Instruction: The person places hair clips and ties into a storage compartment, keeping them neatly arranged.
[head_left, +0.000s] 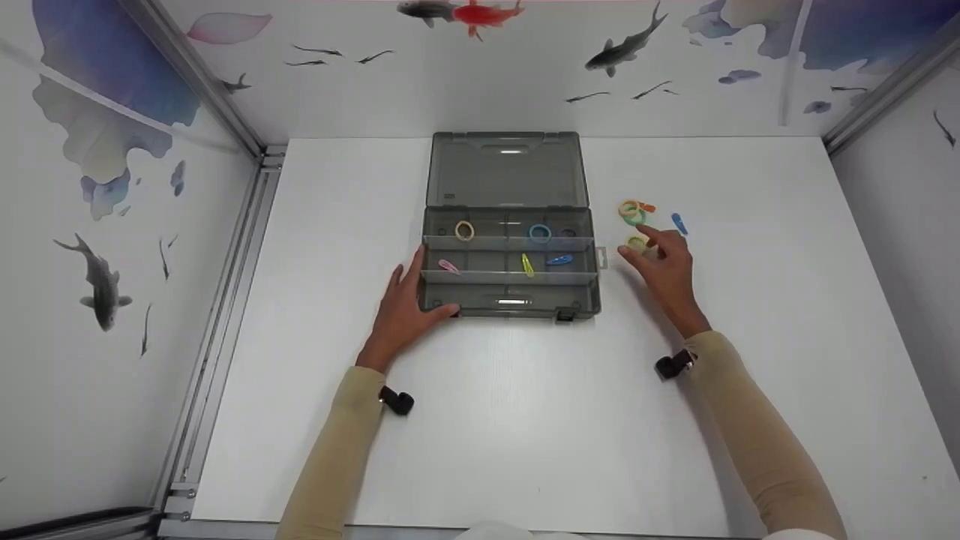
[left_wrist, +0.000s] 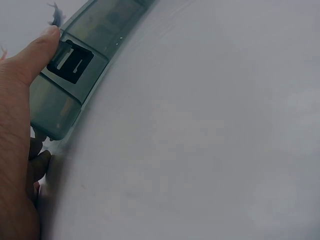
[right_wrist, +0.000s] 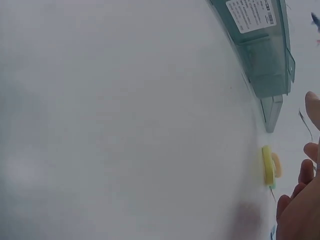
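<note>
A grey translucent storage box [head_left: 511,294] lies with its lid [head_left: 506,171] folded back. My left hand [head_left: 401,319] rests against its front left corner, the thumb along the front edge and the index finger along the left side. My right hand [head_left: 667,274] hovers right of the box, thumb and index finger apart with nothing between them. Close to those fingertips is a yellow hair tie [head_left: 637,243]. Beyond it, an orange hair tie [head_left: 628,208] overlaps a green hair tie [head_left: 635,217], beside an orange hair clip [head_left: 648,208]. A blue hair clip [head_left: 679,223] lies farther right.
The box's back row holds a tan hair tie [head_left: 465,231] and a blue hair tie [head_left: 540,234]. In its middle row lie a pink clip [head_left: 448,266], a yellow clip [head_left: 528,265] and another blue clip [head_left: 559,259]. Printed white panels surround the white table [head_left: 480,435].
</note>
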